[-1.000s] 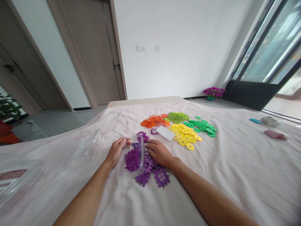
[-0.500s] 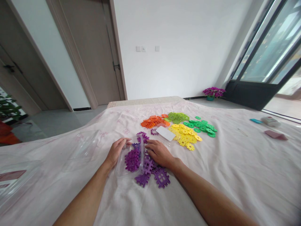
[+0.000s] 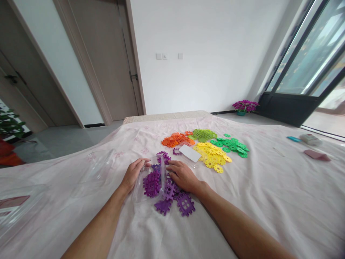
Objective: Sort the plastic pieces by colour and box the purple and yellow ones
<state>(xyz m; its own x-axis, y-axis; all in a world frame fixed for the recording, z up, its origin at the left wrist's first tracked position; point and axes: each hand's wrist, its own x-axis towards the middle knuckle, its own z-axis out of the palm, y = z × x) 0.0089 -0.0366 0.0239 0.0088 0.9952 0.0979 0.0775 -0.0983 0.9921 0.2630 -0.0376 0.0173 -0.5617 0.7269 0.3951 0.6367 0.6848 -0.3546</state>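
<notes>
My left hand (image 3: 133, 173) grips the far left edge of a clear plastic container (image 3: 137, 190), its fingers over the rim. The container lies tipped on its side with its mouth toward the right. Inside it are several stacked purple building pieces (image 3: 151, 183). My right hand (image 3: 183, 175) lies palm down by the mouth, fingers stretched out over more purple lattice pieces (image 3: 169, 190); its fingertips touch the pile and its thumb is hidden. Nearer me lies a square purple window piece (image 3: 185, 204).
Beyond my hands are piles of orange (image 3: 176, 139), lime-green (image 3: 204, 134), green (image 3: 234, 145) and yellow pieces (image 3: 212, 154), plus a white card (image 3: 190, 153). Clear containers (image 3: 97, 165) stand at left. A pink cloth (image 3: 316, 155) and a wrapped pack (image 3: 309, 139) lie far right.
</notes>
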